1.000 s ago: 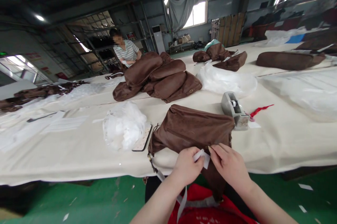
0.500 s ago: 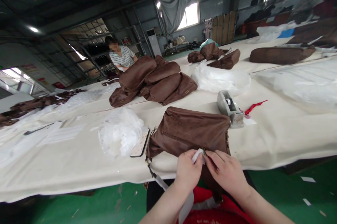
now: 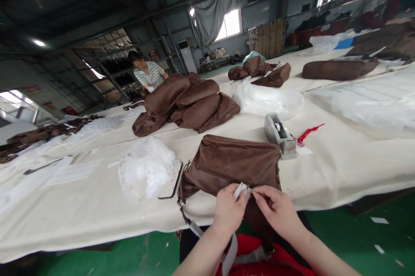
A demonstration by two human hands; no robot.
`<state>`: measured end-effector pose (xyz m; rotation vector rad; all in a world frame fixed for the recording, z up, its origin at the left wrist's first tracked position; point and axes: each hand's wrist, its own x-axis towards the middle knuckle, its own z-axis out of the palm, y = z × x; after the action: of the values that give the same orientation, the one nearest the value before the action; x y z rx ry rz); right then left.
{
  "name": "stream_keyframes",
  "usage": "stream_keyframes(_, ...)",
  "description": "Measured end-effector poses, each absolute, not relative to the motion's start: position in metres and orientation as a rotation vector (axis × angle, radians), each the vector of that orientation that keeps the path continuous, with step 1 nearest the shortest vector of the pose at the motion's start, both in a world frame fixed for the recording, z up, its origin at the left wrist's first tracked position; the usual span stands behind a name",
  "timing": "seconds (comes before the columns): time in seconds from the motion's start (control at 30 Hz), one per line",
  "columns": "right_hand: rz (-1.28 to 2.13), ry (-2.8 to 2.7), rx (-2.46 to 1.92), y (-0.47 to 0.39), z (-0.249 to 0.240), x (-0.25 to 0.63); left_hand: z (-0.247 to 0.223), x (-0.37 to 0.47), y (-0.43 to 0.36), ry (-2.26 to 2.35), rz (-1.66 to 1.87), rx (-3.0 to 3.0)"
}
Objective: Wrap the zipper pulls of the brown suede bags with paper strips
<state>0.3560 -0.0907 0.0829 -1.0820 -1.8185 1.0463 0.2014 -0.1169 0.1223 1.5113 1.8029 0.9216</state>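
Note:
A brown leather bag [image 3: 238,159] lies at the table's front edge, part of it hanging down toward my lap. Over its lower front, by a small metal fitting, my left hand [image 3: 229,209] pinches a folded piece of white paper [image 3: 240,190]. My right hand [image 3: 275,207] is close beside it, thumb and forefinger pressed together near the paper's right end; what they grip is too small to make out. A strap wrapped in pale material [image 3: 196,228] hangs from the bag's left end across my lap.
Right of the bag stands a grey tape dispenser [image 3: 280,135] with a red ribbon [image 3: 309,134] beside it. Crumpled white plastic [image 3: 145,168] and a phone-like flat object [image 3: 171,183] lie left. Behind are piled brown bags [image 3: 191,103]; a person [image 3: 151,72] works beyond them.
My right hand's fingers have drawn slightly away from the metal fitting, while the left still pinches the paper. The whole view has shifted a little.

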Motion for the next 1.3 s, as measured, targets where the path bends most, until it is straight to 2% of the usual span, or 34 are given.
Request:
stream_keyframes(0.1, 1.544, -1.531, -1.177, -0.085, 0.08, 0.354, 0.127, 0.198, -0.116, 1.772, 0.898, 1.47)
stream_keyframes(0.2, 1.749, -1.479, -1.136, -0.082, 0.079, 0.35, 0.13, 0.193, -0.115, 1.703, 0.891, 1.415)
stream_keyframes(0.47, 1.732, -1.225, -1.1, -0.076, 0.086, 0.33, 0.126, 0.193, -0.121, 1.798, 0.853, 1.672)
stream_keyframes(0.67, 1.785, -1.142, -1.004, -0.073, 0.089, 0.332, 0.126, 0.192, -0.118, 1.782, 0.873, 1.599)
stream_keyframes(0.93, 1.564, -1.444, -1.169, -0.086, 0.073, 0.347, 0.125, 0.192, -0.112, 1.702, 0.919, 1.421)
stream_keyframes(1.3, 1.799, -1.11, -1.079, -0.084, 0.077, 0.332, 0.124, 0.192, -0.118, 1.709, 0.88, 1.56)
